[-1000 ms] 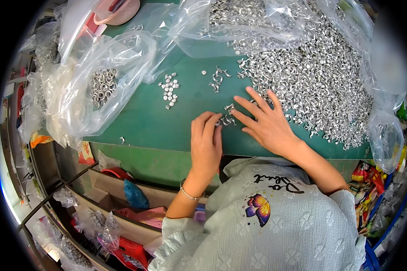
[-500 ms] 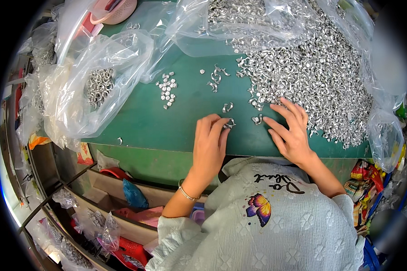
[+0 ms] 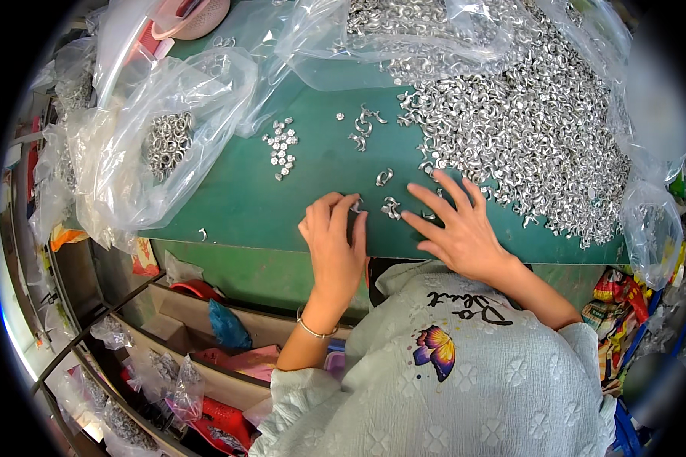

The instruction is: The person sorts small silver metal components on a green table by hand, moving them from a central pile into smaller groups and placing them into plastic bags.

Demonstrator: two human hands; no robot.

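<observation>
My left hand [image 3: 334, 238] is at the near part of the green tabletop, its thumb and index finger pinched round a small curved silver metal piece [image 3: 356, 206], partly hidden by the fingers. My right hand [image 3: 465, 236] lies low over the table with fingers spread and nothing gripped. By its fingertips is a little cluster of curved silver pieces [image 3: 391, 208]. Another silver piece [image 3: 385, 177] rests just beyond. A large heap of similar curved metal pieces [image 3: 526, 129] spreads across the right side, reaching the fingers of my right hand.
Small flower-shaped silver pieces [image 3: 280, 149] form a group left of centre. A clear plastic bag [image 3: 209, 179] holding silver rings [image 3: 169, 141] stands farther left. Plastic sheeting [image 3: 328, 65] partly covers the heap. A pink basket [image 3: 194, 23] sits at the far left; a drawer [image 3: 164, 308] lies below the table edge.
My left hand has moved left with the silver piece. My right hand has shifted left, its fingers spreading wider, and silver pieces near its fingertips now lie farther left.
</observation>
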